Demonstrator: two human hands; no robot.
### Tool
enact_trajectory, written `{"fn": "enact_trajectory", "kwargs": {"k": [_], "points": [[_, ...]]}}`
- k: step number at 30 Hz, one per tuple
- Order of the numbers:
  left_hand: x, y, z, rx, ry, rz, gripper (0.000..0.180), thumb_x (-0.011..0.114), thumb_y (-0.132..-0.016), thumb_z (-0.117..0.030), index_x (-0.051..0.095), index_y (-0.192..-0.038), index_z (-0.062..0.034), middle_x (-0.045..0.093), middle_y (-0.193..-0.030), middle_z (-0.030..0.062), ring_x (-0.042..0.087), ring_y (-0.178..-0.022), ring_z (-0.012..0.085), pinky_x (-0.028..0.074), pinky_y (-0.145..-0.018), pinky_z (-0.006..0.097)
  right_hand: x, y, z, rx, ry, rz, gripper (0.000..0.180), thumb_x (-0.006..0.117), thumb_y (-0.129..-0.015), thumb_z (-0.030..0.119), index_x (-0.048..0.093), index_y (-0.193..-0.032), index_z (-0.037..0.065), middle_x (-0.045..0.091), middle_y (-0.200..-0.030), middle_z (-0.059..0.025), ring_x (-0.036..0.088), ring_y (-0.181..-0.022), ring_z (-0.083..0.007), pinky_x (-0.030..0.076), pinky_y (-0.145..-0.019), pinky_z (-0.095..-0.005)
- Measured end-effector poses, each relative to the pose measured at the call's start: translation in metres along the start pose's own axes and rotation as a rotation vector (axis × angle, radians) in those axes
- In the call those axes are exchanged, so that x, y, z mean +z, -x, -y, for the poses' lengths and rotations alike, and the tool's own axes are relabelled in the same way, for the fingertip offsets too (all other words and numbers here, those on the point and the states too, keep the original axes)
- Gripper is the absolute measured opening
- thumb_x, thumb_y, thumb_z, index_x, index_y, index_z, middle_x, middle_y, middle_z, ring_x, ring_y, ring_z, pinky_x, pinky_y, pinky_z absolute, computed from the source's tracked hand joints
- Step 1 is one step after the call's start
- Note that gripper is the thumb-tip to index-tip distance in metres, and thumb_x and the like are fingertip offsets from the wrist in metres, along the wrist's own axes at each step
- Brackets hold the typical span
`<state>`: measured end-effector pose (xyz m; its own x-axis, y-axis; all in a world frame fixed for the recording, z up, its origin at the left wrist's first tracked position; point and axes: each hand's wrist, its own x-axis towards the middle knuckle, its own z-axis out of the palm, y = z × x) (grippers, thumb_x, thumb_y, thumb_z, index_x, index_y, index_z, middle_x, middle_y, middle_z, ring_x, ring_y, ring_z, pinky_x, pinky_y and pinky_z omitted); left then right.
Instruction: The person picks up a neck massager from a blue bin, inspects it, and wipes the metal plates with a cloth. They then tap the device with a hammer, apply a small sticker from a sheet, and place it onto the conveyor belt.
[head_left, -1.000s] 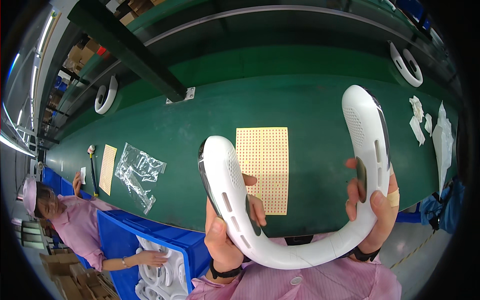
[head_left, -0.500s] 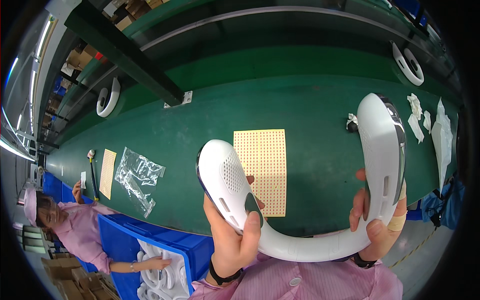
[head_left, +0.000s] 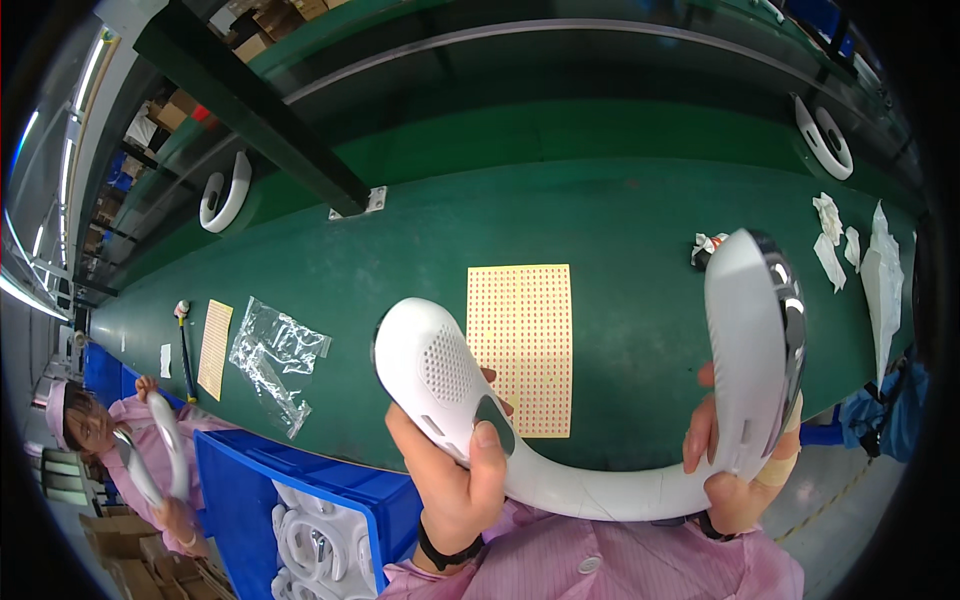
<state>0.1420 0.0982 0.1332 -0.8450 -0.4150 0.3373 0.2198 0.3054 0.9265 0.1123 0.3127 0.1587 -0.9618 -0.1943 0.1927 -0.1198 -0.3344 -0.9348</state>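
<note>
Both hands hold a white U-shaped neckband device over the near edge of the table, its curve toward me and its two ends pointing away. My left hand is closed around the left arm, thumb on a dark oval patch below a dotted grille. My right hand grips the right arm near the bend; that arm has a glossy, mirror-like outer side. Tan tape wraps part of my right hand or wrist. Beyond the device lies a yellow sheet of small red stickers, partly covered by the left arm.
At left, a clear plastic bag, another sticker sheet and a blue bin of white devices. A co-worker holds a similar device. A green post rises from the table; crumpled paper lies right.
The device has turned and tilted in my hands; its left end moved left and its right end came lower. The co-worker's hand left the bin, and the co-worker now holds a white device.
</note>
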Motion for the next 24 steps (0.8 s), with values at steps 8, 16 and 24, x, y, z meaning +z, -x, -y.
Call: {"fn": "enact_trajectory", "kwargs": {"k": [8,16,24], "points": [[-0.008,0.003,-0.024,-0.230,0.708,-0.086,0.069,0.068,-0.072,-0.013,0.024,-0.122,0.0033,0.046,-0.093,0.0166,0.054,-0.061,0.0181,0.046,-0.049,0.028,0.017,-0.030,-0.018,0.004,-0.194,-0.169,0.085,0.072,-0.070,0.024,0.026,-0.136,0.000,0.049,-0.116,-0.0298,0.056,-0.060,-0.0182,0.043,-0.047,-0.0242],[-0.012,0.006,-0.028,-0.216,0.815,-0.052,0.080,0.073,-0.067,-0.008,0.021,-0.127,0.0031,0.046,-0.089,0.0140,0.056,-0.057,0.0187,0.043,-0.043,0.023,0.008,-0.033,-0.030,0.008,-0.128,-0.018,0.066,0.055,-0.081,0.015,0.025,-0.137,-0.003,0.048,-0.119,-0.0280,0.056,-0.073,-0.0194,0.046,-0.058,-0.0274],[-0.037,0.014,-0.012,0.148,0.652,0.285,0.092,0.074,-0.064,-0.003,0.016,-0.135,-0.0041,0.046,-0.088,0.0152,0.056,-0.056,0.0240,0.046,-0.044,0.029,0.006,-0.031,-0.035,0.043,0.007,0.048,0.050,0.047,-0.088,0.013,0.029,-0.132,-0.003,0.053,-0.112,-0.0192,0.054,-0.088,-0.0162,0.045,-0.076,-0.0290]]}}
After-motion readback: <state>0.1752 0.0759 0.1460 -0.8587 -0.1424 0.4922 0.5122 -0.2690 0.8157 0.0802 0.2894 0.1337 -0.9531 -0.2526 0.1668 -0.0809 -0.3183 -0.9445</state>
